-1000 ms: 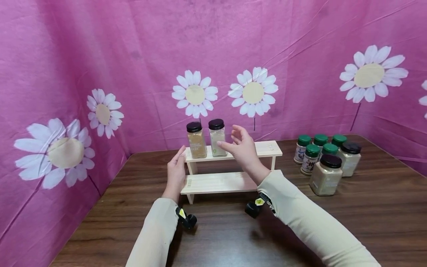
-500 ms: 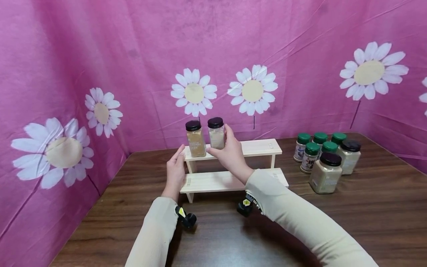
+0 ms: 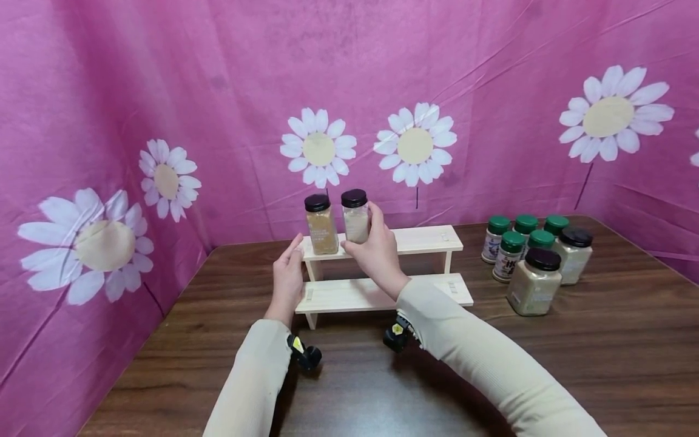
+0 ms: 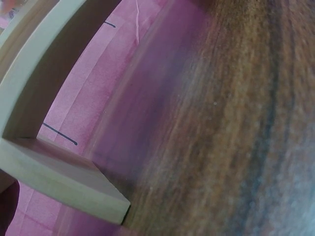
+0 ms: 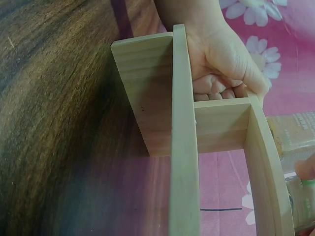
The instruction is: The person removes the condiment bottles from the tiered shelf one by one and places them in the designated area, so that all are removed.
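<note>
A two-tier wooden rack (image 3: pixel 428 238) stands on the table, with two black-lidded glass spice jars at the left of its upper tier. My right hand (image 3: pixel 379 258) grips the pale spice jar (image 3: pixel 356 223), thumb in front and fingers round its right side. Just left of it stands the tan spice jar (image 3: pixel 322 233), upright. At the rack's left end my left hand (image 3: pixel 287 276) holds the upper tier's side; the right wrist view shows this left hand (image 5: pixel 216 56) with fingers curled in by the upright and thumb at the edge. In the left wrist view, the rack (image 4: pixel 64 184) appears close up.
Right of the rack, several green-capped shakers (image 3: pixel 506 261) are grouped with a large black-lidded jar (image 3: pixel 535 288) and a second black-lidded jar (image 3: pixel 573 258) behind it. A pink flowered cloth (image 3: pixel 349 60) hangs behind the brown wooden table (image 3: pixel 349 376).
My right hand has moved left from beside the pale spice jar and closed round it. My left hand stays at the rack's left end. The head view has shifted slightly.
</note>
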The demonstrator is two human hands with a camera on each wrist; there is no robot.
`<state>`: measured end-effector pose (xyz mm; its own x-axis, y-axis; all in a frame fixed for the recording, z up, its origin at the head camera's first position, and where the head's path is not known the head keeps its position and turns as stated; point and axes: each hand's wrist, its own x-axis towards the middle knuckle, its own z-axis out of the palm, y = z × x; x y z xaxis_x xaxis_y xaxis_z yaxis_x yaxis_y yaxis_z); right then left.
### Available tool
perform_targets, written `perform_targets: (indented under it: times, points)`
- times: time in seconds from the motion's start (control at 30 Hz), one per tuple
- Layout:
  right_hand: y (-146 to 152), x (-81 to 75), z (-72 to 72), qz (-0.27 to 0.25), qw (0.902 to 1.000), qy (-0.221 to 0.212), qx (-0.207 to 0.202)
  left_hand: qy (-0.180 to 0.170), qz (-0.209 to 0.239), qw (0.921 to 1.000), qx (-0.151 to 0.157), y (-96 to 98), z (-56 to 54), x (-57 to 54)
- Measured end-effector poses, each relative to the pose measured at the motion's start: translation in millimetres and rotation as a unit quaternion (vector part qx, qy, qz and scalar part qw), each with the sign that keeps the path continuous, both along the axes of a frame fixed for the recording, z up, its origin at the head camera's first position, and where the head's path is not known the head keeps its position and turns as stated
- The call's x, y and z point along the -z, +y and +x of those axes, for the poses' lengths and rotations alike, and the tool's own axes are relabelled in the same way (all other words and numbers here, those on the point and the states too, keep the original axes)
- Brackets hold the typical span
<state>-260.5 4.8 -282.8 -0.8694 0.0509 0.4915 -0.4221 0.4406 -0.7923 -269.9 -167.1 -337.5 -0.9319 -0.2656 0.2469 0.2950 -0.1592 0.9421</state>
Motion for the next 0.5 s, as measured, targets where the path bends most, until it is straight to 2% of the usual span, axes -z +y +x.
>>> perform_targets:
  times: [0.13,0.5]
  points:
    - [0.1,-1.4,-0.8,-0.008,1.0000,0.002,0.002,-0.001,-0.006,1.0000,-0.005,0.8,-0.1,-2.6]
    - [2.3,-4.1,-0.8,-0.014,0.9998,-0.012,0.003,-0.002,-0.011,0.9999,-0.013,0.6,-1.7,0.9]
